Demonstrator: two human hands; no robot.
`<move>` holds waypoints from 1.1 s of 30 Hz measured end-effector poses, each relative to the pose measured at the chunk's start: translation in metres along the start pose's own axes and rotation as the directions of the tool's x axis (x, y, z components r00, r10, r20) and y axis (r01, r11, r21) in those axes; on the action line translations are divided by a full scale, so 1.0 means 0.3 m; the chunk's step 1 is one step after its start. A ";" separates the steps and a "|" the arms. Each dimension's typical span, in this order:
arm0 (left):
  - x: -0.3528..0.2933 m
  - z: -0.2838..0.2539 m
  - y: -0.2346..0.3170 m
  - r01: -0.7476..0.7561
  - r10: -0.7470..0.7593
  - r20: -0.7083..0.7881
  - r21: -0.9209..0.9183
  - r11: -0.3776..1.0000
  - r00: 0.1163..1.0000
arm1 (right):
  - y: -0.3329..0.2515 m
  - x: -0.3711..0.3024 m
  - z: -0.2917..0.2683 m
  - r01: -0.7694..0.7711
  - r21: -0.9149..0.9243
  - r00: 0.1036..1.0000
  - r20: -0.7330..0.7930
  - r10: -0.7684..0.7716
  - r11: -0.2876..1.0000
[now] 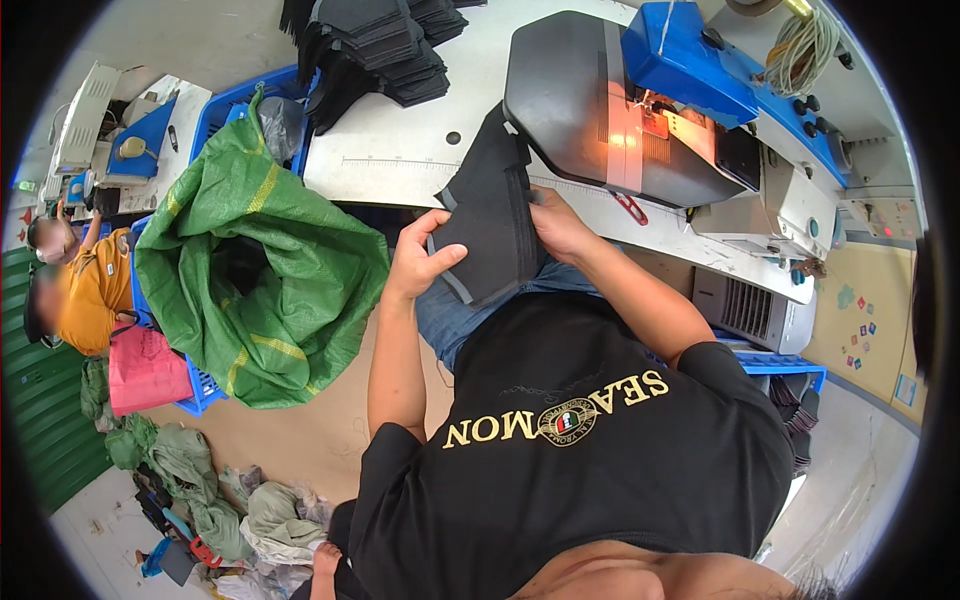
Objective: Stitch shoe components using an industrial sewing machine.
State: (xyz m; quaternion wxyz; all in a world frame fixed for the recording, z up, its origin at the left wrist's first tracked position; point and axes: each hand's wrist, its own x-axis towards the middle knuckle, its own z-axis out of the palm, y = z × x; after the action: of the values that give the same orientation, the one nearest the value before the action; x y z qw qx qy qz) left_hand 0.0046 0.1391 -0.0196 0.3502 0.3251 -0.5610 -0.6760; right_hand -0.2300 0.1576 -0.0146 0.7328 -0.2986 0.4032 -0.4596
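Observation:
A small stack of black fabric pieces (490,225), cut at angles and with grey strips along some edges, is held over my lap at the table's front edge. My left hand (425,255) is closed on its left side, thumb on top. On its right side my right hand (558,225) grips the edge, with some fingers hidden behind the fabric. The stack's far tip reaches onto the white table (390,150), beside the dark rounded bed plate (560,90) of a blue sewing machine (690,60). Its lamp glows at the needle.
Piled black pieces (370,50) lie at the table's back left. A green woven sack (250,330) stands open left of me, near a pink bag (148,368). A red-handled tool (630,207) lies near the edge. People in orange (95,300) sit far left; another person's hand (325,560) shows below.

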 end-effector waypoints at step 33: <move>-0.055 -0.114 -0.064 -0.460 0.427 -0.319 -0.842 0.282 0.846 | -0.161 0.048 -0.258 0.194 -0.634 0.890 -0.207 -0.406 0.749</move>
State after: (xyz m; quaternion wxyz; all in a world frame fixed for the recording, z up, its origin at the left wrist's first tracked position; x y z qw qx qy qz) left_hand 0.0401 0.1370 -0.0431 0.6488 -0.0709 -0.1743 -0.7373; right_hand -0.3144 0.1199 -0.0185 0.4373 -0.4936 0.5901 -0.4657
